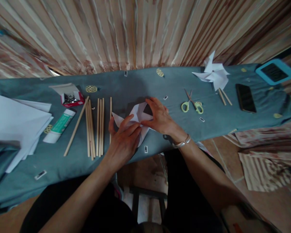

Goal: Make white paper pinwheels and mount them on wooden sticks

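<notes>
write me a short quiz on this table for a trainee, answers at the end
1. Open question: what are the left hand and right hand both touching?
2. True or false: the scissors lie with their blades apart.
3. Multiple choice: which of these lies nearest the smartphone? a) glue stick b) red box c) scissors

Key: 1. a folded paper pinwheel; 2. true; 3. c
</notes>
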{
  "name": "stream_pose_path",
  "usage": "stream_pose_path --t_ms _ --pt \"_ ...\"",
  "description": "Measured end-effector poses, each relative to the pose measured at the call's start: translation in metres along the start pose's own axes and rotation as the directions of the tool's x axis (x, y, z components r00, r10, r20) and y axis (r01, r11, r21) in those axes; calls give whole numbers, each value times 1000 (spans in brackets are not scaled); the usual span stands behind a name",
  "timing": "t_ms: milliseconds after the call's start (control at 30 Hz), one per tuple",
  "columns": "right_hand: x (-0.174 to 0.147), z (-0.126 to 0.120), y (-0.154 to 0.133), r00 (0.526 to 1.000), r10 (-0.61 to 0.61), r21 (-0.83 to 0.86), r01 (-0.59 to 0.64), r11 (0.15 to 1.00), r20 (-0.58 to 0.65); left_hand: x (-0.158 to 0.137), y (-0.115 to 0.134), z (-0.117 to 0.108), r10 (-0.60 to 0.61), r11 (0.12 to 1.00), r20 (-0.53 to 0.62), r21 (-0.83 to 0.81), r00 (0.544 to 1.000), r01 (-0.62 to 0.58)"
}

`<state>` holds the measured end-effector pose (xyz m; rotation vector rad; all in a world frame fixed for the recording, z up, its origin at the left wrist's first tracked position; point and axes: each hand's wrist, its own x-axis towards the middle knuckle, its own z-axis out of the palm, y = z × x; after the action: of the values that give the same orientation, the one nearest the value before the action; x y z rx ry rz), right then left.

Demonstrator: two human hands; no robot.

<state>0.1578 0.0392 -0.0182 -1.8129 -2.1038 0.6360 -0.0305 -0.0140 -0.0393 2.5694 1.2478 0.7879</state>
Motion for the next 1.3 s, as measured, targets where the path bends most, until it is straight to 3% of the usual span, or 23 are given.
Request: stream_pose_path --t_ms 267,667,1000,1300 --pt "1 0 0 1000 -4 -8 4 1000 6 0 -1 4 13 1000 -34 -1 999 -13" --pt "0 1 0 1000 -12 -22 12 1000 2 1 -1 0 14 1000 7 27 1000 -14" --pt "0 1 -6 999 49 -45 -49 998 19 1 -1 0 1 1000 10 15 1000 -1" --pt "1 6 -5 1000 19 -44 -20 999 -21 1 0 0 -7 1000 21 28 1000 6"
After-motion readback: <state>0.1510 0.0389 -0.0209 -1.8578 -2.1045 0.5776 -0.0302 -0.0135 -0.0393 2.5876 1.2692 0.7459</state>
